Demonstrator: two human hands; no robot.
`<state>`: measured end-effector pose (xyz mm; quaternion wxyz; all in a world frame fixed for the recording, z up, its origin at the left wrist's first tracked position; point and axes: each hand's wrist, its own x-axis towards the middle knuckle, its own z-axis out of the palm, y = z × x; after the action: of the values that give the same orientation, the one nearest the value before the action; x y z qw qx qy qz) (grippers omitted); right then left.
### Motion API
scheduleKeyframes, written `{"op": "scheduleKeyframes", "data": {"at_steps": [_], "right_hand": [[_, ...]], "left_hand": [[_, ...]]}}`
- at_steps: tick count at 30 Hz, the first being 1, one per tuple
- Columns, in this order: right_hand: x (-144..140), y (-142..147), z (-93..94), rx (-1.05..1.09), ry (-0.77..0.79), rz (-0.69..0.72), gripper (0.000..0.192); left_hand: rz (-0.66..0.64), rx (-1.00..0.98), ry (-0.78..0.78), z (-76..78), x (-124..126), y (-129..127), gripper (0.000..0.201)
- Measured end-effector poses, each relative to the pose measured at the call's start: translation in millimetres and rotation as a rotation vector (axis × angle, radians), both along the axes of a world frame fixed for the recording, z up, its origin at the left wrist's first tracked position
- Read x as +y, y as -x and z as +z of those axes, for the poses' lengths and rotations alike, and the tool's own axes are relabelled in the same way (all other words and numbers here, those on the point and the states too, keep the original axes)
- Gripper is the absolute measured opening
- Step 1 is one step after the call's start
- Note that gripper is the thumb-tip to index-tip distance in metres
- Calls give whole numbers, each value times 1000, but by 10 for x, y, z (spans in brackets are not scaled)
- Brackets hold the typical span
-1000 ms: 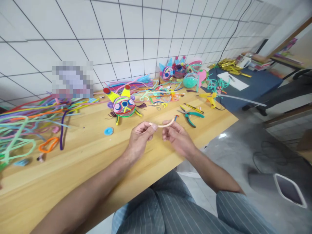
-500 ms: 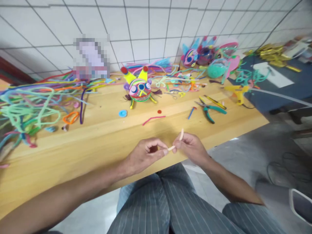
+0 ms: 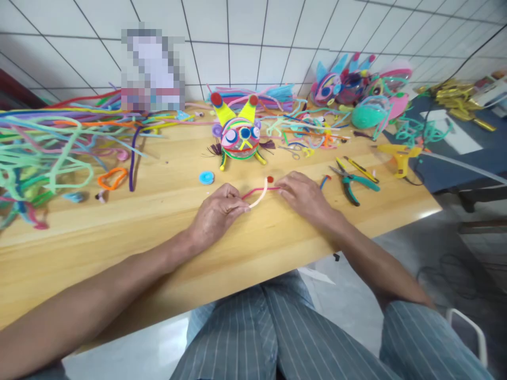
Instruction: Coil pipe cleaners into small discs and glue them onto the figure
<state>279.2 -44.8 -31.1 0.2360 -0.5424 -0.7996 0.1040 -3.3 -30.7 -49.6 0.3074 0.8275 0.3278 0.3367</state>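
My left hand (image 3: 217,212) pinches one end of a short cream pipe cleaner (image 3: 261,197), which curves up and to the right from the fingertips. My right hand (image 3: 304,194) is lowered to the wooden table, its thumb and fingers closed at the right end of a pink-red pipe cleaner (image 3: 252,191). The cream piece crosses in front of that one. A small red disc (image 3: 270,179) lies just beyond them. Behind the hands stands a colourful creature figure (image 3: 240,140) with yellow horns and round eyes.
Pipe cleaners (image 3: 47,153) are heaped on the left, near an orange loop (image 3: 112,179) and a blue disc (image 3: 206,178). To the right lie pliers (image 3: 350,184), a yellow cutter (image 3: 361,169) and a yellow glue gun (image 3: 401,158). More figures (image 3: 328,87) stand against the tiled wall.
Both hands have moved forward and apart. The cream pipe cleaner, earlier between both hands, is now in the left alone. My right hand has reached the pink-red one.
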Motion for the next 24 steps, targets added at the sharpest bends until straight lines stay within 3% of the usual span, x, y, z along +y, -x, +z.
{"op": "scheduleKeyframes", "data": {"at_steps": [6, 14, 19, 24], "right_hand": [[121, 29, -188, -188, -40, 48, 14], [83, 82, -97, -184, -130, 101, 16], [80, 125, -163, -174, -158, 125, 16], [112, 21, -175, -169, -163, 102, 19]], "left_hand": [[30, 14, 8, -83, 135, -74, 9], [45, 172, -87, -102, 181, -68, 12], [42, 242, -134, -133, 171, -25, 20], [98, 98, -174, -121, 180, 14, 17]]}}
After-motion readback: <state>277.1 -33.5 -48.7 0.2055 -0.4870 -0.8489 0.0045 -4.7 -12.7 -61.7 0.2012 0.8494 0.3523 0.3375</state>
